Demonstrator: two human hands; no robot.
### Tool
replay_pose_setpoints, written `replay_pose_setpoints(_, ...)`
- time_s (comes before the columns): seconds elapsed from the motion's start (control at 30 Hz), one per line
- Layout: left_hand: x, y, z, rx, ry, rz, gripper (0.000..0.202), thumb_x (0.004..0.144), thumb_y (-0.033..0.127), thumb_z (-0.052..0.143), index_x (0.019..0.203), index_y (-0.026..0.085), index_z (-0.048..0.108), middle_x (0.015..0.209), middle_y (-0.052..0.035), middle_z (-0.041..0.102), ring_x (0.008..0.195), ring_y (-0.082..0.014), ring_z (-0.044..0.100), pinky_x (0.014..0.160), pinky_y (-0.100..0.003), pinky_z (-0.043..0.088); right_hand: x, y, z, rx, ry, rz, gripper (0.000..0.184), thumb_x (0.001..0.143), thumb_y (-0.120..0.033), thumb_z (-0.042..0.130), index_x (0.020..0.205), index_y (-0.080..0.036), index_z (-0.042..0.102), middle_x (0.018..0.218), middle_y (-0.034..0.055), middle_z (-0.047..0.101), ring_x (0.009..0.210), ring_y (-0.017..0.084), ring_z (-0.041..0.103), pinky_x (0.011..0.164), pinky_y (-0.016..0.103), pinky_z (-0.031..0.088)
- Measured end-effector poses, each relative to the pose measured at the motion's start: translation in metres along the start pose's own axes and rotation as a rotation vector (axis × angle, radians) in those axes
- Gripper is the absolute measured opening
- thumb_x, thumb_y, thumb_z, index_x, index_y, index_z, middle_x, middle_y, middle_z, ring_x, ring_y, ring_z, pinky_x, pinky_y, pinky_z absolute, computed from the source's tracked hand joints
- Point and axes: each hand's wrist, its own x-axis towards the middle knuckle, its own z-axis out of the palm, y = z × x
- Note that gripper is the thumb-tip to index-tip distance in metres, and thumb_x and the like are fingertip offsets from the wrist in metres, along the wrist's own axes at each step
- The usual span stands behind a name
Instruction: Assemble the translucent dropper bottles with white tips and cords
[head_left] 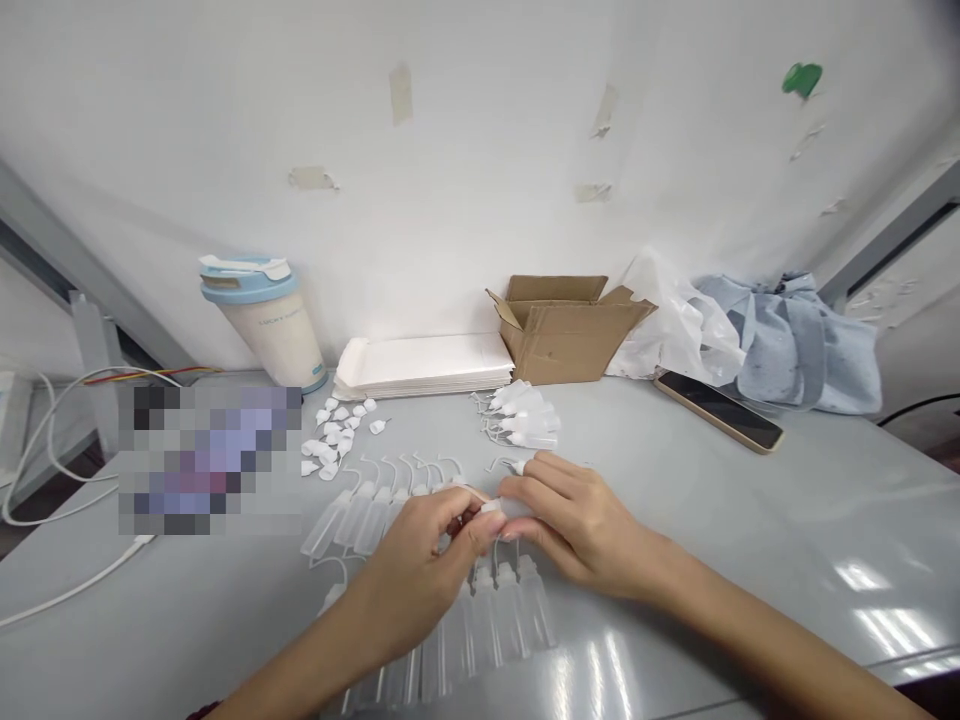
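My left hand (420, 565) and my right hand (577, 515) meet over the middle of the table. Between them is a small translucent squeeze bottle (516, 508), lying sideways. My right fingers are closed round its body. My left thumb and fingers pinch its end, where a white cap shows; the fingers partly cover it. Several similar bottles (504, 615) with thin bent tubes lie in a row under and in front of my hands. Another row of bottles (367, 520) lies behind my left hand. Beyond my right hand is a pile of capped bottles (529, 410).
Loose white caps (337, 430) lie at the left. Along the wall stand a tumbler (274, 325), stacked white envelopes (435, 362), an open cardboard box (566, 340), a plastic bag (671, 325) and a blue cloth bag (806, 345). A phone (720, 410) lies at the right.
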Motion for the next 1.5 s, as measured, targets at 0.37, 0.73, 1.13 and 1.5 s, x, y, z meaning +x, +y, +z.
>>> replay_pose_setpoints(0.37,0.014,-0.022,-0.012,0.377,0.161,0.429,0.01,0.087,0.019,0.051,0.083,0.015,0.06,0.073,-0.0029,0.061,0.074,-0.0177,0.053,0.065,-0.028,0.044,0.003,0.011,-0.01,0.254,-0.101,0.21,0.033,0.097,-0.034,0.03,0.086,-0.016,0.056,0.075,0.003,0.058,0.068,0.014,0.052,0.064,0.026,0.041)
replay_pose_setpoints(0.73,0.035,-0.08,-0.076,0.826,0.356,0.092,0.034,0.086,0.021,0.037,0.094,0.012,0.068,0.108,-0.0162,0.059,0.102,-0.0298,0.054,0.087,-0.044,0.044,0.002,0.047,-0.018,-0.16,-0.132,0.378,0.03,0.095,-0.024,0.031,0.1,-0.016,0.059,0.09,0.0107,0.061,0.087,0.024,0.055,0.072,0.035,0.046)
replay_pose_setpoints(1.13,0.042,-0.087,-0.076,0.772,0.26,0.065,0.032,0.084,0.02,0.037,0.074,0.017,0.067,0.086,-0.0105,0.068,0.092,-0.0262,0.059,0.08,-0.036,0.045,0.0,0.047,-0.015,-0.373,-0.246,0.364,0.02,0.089,-0.024,0.047,0.103,-0.017,0.06,0.102,0.0121,0.062,0.098,0.027,0.057,0.072,0.036,0.049)
replay_pose_setpoints(1.5,0.039,-0.074,-0.076,0.609,0.405,-0.032,0.016,0.077,0.024,0.047,0.084,0.017,0.059,0.08,-0.0064,0.068,0.076,-0.0214,0.064,0.072,-0.033,0.049,-0.001,0.041,-0.023,-0.329,-0.319,0.366,0.013,0.08,-0.024,0.062,0.09,-0.017,0.057,0.094,0.005,0.061,0.071,0.018,0.06,0.058,0.027,0.044)
